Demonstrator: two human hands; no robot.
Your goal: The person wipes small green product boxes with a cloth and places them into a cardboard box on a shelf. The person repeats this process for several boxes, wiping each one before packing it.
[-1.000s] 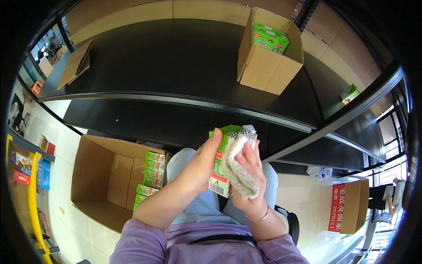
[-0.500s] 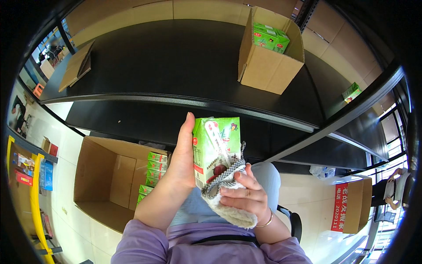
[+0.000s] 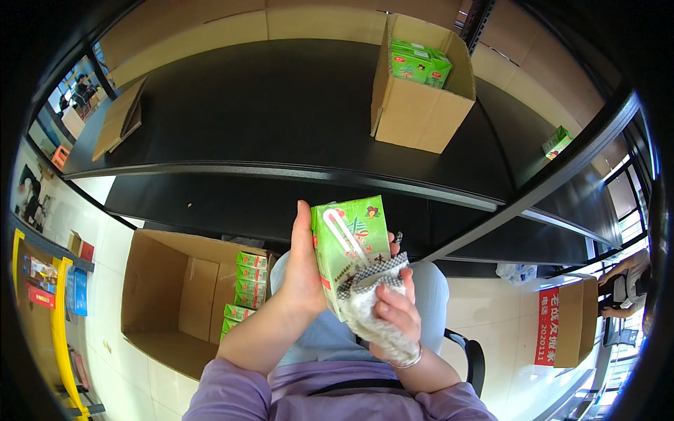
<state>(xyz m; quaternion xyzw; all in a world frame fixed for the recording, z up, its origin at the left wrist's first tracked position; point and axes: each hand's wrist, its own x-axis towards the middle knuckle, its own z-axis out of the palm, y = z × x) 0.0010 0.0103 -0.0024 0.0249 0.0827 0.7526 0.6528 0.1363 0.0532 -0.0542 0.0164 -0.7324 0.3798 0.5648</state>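
Note:
My left hand (image 3: 303, 275) grips a green drink carton (image 3: 351, 238) by its left side, holding it upright above my lap, its face with a straw turned up toward me. My right hand (image 3: 395, 313) presses a white and grey checked cloth (image 3: 371, 303) against the carton's lower right part. A bracelet sits on my right wrist.
An open cardboard box (image 3: 177, 302) on the floor at the left holds several green cartons (image 3: 243, 289). On the black shelf (image 3: 239, 98) stands another open box (image 3: 414, 105) with green cartons. A flat cardboard piece (image 3: 119, 119) lies at the shelf's left. One carton (image 3: 557, 142) sits at the far right.
The cloth, wrapped over the carton's upper front a second ago, has moved down to its lower right. The carton has turned so its straw face shows.

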